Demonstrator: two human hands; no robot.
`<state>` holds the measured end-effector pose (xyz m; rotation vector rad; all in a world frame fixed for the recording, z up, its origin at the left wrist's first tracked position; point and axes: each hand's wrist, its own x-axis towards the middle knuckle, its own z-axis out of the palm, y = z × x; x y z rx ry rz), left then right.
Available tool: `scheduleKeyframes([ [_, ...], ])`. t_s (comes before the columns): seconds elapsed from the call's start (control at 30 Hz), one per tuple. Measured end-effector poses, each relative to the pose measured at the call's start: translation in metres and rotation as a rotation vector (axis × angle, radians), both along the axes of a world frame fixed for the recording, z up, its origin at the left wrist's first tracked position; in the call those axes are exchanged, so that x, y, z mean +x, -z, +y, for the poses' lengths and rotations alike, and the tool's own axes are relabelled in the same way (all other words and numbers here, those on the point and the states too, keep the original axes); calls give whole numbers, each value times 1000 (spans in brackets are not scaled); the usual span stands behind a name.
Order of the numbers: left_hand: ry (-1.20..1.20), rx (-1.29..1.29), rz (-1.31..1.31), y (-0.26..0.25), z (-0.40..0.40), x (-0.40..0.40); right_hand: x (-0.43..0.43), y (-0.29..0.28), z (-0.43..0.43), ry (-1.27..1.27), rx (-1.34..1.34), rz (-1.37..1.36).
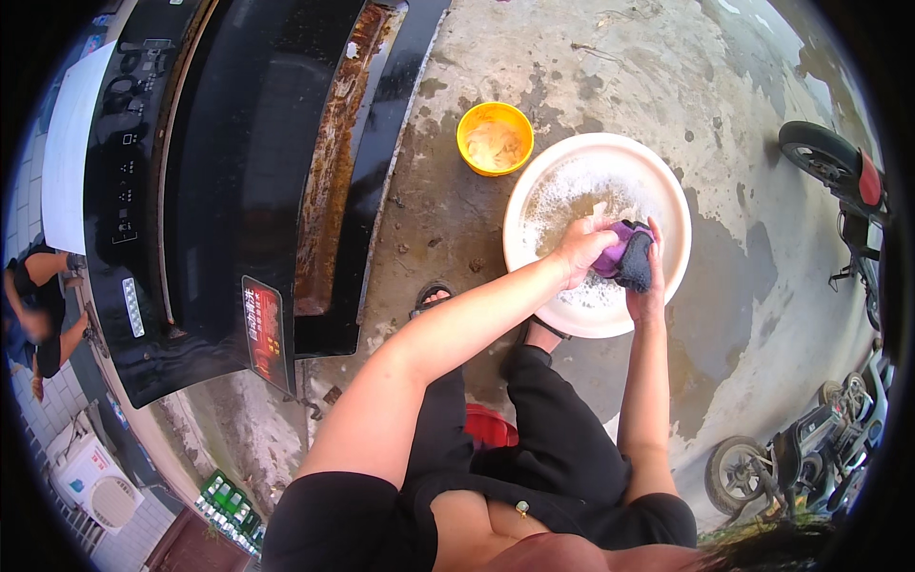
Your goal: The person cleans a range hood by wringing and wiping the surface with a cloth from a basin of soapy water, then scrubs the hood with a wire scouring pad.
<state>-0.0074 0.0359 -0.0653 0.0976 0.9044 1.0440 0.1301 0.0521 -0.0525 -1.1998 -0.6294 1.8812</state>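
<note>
Over a round off-white plastic basin (526, 286), both my hands grip a bunched wet-looking cloth (616, 250), purple on one side and dark grey on the other. My left hand (582, 250) clasps the purple side, with its thumb across the top. Around the grey part, my right hand (649, 289) is wrapped with its fingers pointing away from me. Murky water with white suds (565, 196) fills the basin below. A pale scrap (599, 209) shows just beyond my left fingers; what it is I cannot tell.
A yellow tub (495, 171) with pale contents stands beside the basin. At left is a black range hood (236, 143) with a rusty, greasy channel (336, 164). Motorbikes (793, 450) are parked at right on wet concrete. A person (43, 307) is at far left; a red stool (490, 427) is below me.
</note>
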Motion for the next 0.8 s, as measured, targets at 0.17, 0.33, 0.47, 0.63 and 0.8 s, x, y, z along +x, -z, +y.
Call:
scheduleKeyframes([
  [0.17, 87, 131, 144, 6, 3, 11, 11, 40, -9, 87, -300, 330],
  [0.33, 93, -36, 795, 1, -4, 12, -5, 26, -9, 51, 118, -258],
  [0.47, 188, 149, 897, -19, -21, 13, -20, 24, -8, 117, -64, -168],
  [0.63, 270, 321, 873, -8, -24, 0, -24, 14, -9, 33, -381, 134],
  [0.8, 486, 504, 942, -12, -29, -13, -9, 42, -19, -2, -507, 300],
])
